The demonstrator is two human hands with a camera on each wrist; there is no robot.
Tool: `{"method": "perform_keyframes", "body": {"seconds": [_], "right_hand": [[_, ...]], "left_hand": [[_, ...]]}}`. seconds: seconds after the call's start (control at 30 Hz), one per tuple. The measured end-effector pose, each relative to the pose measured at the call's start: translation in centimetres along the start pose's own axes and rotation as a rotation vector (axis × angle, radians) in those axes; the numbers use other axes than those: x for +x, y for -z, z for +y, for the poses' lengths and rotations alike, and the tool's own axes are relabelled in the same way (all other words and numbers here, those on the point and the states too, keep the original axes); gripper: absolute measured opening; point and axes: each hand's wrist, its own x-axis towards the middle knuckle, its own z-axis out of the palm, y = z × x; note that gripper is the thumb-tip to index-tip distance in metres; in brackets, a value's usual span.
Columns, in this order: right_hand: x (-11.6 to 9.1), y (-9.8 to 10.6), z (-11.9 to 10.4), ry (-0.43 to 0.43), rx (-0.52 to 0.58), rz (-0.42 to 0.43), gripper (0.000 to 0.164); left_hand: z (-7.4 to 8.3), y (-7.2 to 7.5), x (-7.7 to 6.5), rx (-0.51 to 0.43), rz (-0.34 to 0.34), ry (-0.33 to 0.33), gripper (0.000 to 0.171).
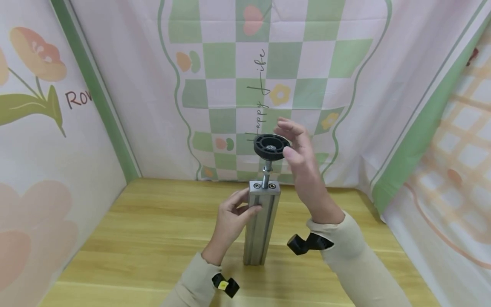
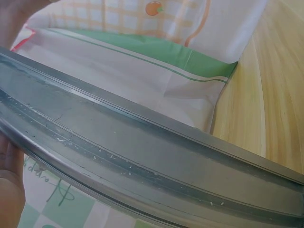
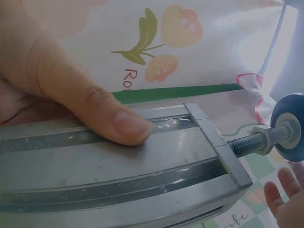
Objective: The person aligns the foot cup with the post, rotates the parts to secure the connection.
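Note:
An upright aluminium profile (image 1: 258, 234) with an end plate (image 1: 264, 187) and two socket screws shows in the head view, its lower end by the tabletop. From the plate rises the threaded stud (image 3: 247, 144) of a black levelling foot (image 1: 261, 149), with a nut (image 3: 264, 138) on it. My left hand (image 1: 230, 217) grips the profile near its top, thumb on the front face. My right hand (image 1: 308, 175) is raised beside the foot, thumb overlapping its right edge in the head view; in the right wrist view its fingers (image 3: 290, 183) sit loosely below the disc.
The wooden table (image 1: 126, 238) spreads around the profile. A checked fabric wall (image 1: 249, 64) hangs behind it, with printed curtains (image 1: 34, 183) at the left and right sides. A black wrist mount (image 1: 308, 243) sits on each sleeve.

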Motion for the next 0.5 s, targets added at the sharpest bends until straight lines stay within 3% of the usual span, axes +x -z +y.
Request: {"method": "perform_keyframes", "body": {"seconds": [0.23, 0.5], "right_hand": [[0.39, 0.49, 0.02, -0.094, 0.211, -0.183, 0.054], [0.29, 0.75, 0.16, -0.180, 0.310, -0.228, 0.053]], "left_hand": [[0.07, 0.00, 0.00, -0.005, -0.007, 0.006, 0.044], [0.03, 0.03, 0.00, -0.016, -0.009, 0.007, 0.045]]}}
